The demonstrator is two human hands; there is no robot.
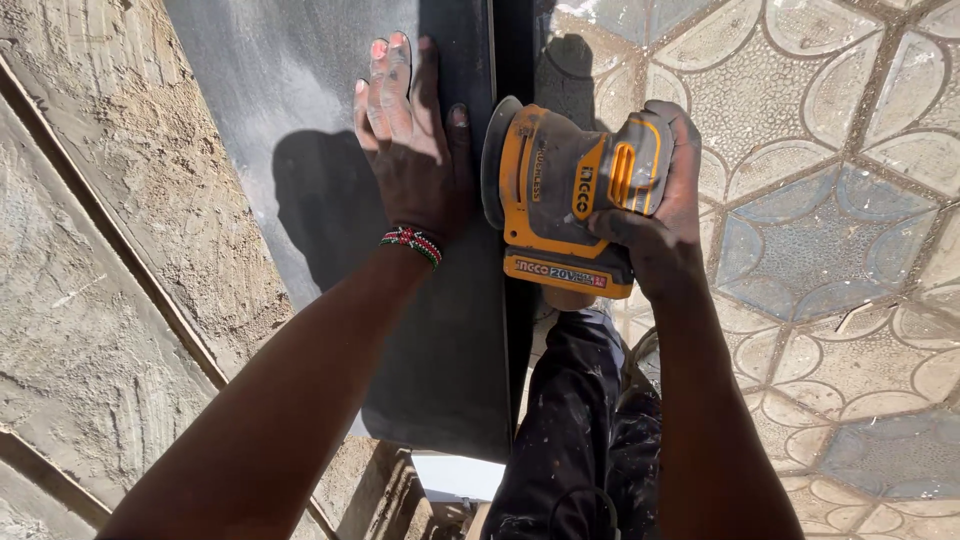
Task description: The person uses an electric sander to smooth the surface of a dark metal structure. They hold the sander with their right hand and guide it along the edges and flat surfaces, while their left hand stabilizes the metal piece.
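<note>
Sander (565,195), orange and black, sits gripped in the right hand (655,215), its round pad pressed sideways against the edge of a dark grey panel (300,90). Left hand (410,150) lies flat and released on the panel's face, fingers spread, a beaded bracelet (412,243) at the wrist. Rough plaster wall (110,250) borders the panel's left; patterned floor tiles (830,200) spread open to the right, beyond paint-spattered trousers (570,420).
</note>
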